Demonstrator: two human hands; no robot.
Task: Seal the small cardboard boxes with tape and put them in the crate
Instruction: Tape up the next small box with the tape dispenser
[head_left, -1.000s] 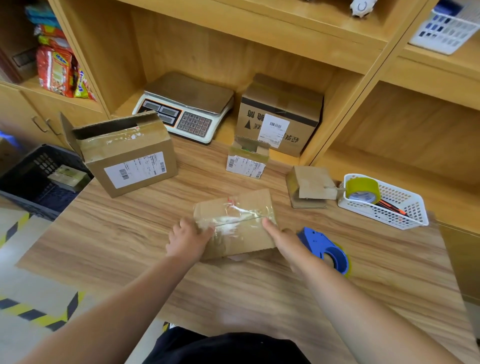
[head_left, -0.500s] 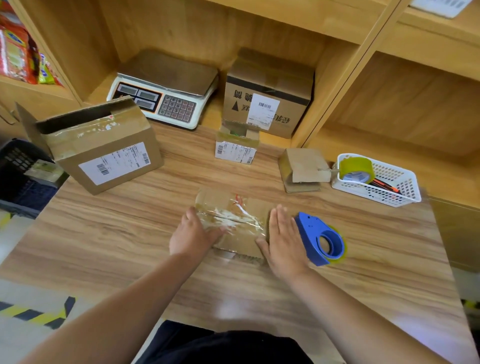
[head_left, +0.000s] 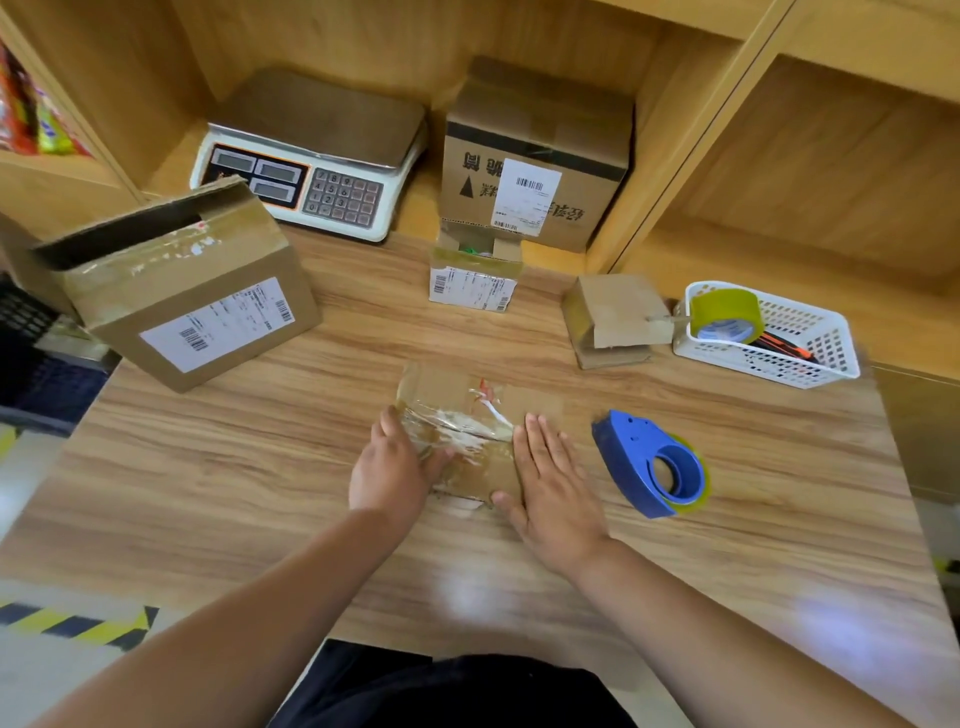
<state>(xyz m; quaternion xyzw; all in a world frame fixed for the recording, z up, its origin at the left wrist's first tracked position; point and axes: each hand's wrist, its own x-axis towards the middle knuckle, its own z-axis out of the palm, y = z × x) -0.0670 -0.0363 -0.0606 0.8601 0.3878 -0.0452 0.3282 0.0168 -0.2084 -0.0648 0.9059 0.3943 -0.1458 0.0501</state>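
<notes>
I have the box (head_left: 483, 467) lying flat on the worktop (head_left: 260, 467), directly in front of me, between my two hands. My left hand (head_left: 389, 467) grasps the left end of it, with the thumb laid over the top. My right hand (head_left: 553, 470) is released and flat, its fingers straight, and it presses on the right part of the lid. A strip of clear tape (head_left: 457, 439) crosses the top. It looks wrinkled and whitish in places, so I judge it is not yet fully stuck down.

I think the step in hand is to smooth this tape. To do it well, I would keep the left hand firm so that the box does not slide on the smooth wood. With the right palm I would stroke along the strip from the middle outward, to drive out the air. Then I would fold the loose ends over the edges and rub them against the sides. I cannot see whether the ends reach down the sides.

If the seam is open anywhere, the dispenser (head_left: 649, 462) lies just beside my right hand for a second strip. The crate (head_left: 47, 379) is well apart, below the left edge of the worktop, so the box goes there only after the seal holds.
</notes>
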